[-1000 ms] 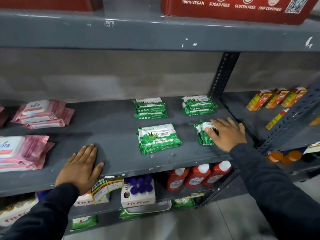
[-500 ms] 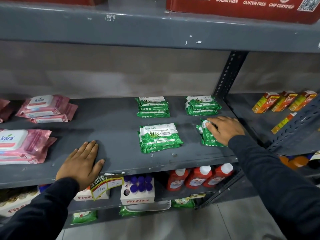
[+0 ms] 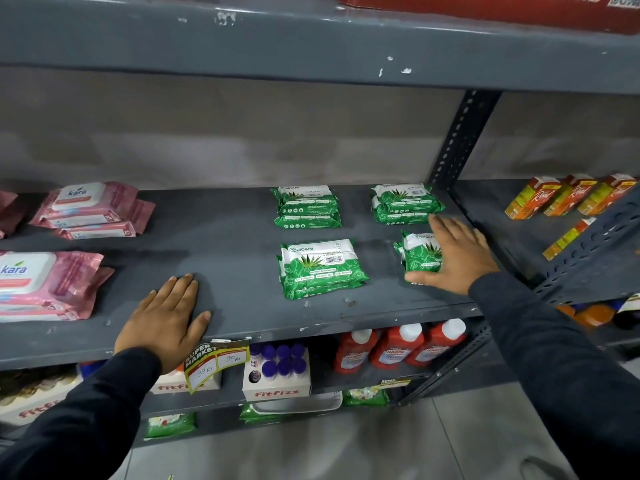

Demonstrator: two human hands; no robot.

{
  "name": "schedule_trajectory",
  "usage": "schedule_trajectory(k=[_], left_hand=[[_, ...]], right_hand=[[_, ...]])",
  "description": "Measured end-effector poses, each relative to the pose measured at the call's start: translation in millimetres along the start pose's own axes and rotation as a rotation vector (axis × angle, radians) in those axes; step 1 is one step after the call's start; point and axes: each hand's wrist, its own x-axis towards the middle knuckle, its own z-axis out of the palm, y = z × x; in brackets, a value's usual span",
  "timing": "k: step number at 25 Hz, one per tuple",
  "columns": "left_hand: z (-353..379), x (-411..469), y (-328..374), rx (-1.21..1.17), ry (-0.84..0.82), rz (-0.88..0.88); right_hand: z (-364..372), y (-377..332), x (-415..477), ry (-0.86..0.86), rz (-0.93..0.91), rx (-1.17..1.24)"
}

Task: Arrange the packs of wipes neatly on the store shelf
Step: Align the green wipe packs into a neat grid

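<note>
While my right hand (image 3: pixel 457 252) lies flat, fingers spread, on the front-right green stack (image 3: pixel 417 252) near the shelf edge (image 3: pixel 311 327), my left hand (image 3: pixel 166 320) rests open on bare shelf. Uneven pressure may skew the slippery packs or slide them off.

Occluded / cropped items

Right hand (image 3: pixel 457 252) covers the right part of the front-right green Origami wipes pack (image 3: pixel 417 252); pink Kara wipes pack (image 3: pixel 41 284) and red carton (image 3: pixel 485 8) run off frame.
</note>
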Motion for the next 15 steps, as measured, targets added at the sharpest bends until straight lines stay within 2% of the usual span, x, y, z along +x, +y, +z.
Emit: schedule_trajectory(k=[4,9,15], left_hand=[[-1,0,0,-0.007,0.000,0.004],[-1,0,1,-0.005,0.000,0.001],[-1,-1,1,0.009,-0.016,-0.008]], right_hand=[[-10,27,-14,-0.198,0.089,-0.019],[-6,32,-20,-0.177,0.130,0.109],[0,43,-14,-0.183,0.094,0.093]])
